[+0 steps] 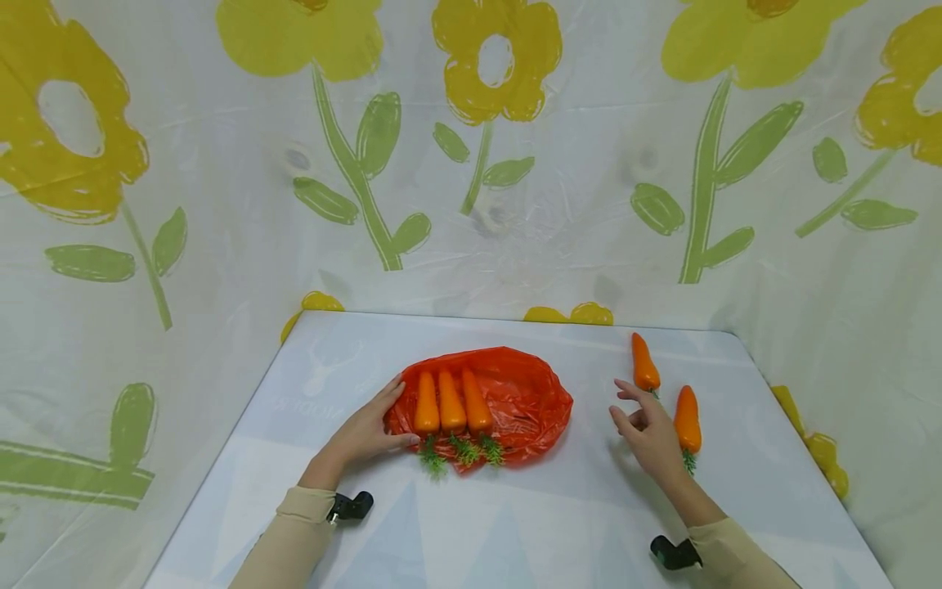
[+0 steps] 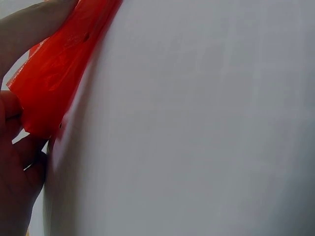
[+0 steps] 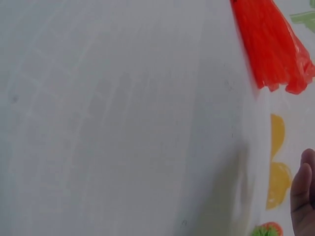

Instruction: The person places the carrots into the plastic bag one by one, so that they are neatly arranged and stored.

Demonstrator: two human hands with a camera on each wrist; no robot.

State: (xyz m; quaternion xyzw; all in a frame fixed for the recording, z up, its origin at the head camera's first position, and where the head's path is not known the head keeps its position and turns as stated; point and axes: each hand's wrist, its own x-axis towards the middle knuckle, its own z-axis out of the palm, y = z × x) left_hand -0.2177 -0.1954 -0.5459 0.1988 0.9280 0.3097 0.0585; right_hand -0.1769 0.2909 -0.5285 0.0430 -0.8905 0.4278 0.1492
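Observation:
A red plastic bag point(image 1: 531, 401) lies spread open on the table, with three orange toy carrots point(image 1: 450, 405) side by side in its left part, their green tops toward the person. At the bag's left edge, my left hand point(image 1: 365, 429) holds the plastic; in the left wrist view the thumb and bent fingers lie about the red plastic point(image 2: 54, 73). Right of the bag, my right hand point(image 1: 651, 438) hovers empty with loosely bent fingers. Beside it are two loose carrots, a farther one point(image 1: 643, 362) with its top partly hidden by the hand, and a nearer one point(image 1: 688, 421).
The pale table point(image 1: 559, 523) has rounded far corners and a faint print. Behind it and at its sides hangs a white curtain point(image 1: 574, 180) with yellow flowers. A black wrist camera point(image 1: 352, 506) sits at the left cuff, another point(image 1: 675, 554) at the right.

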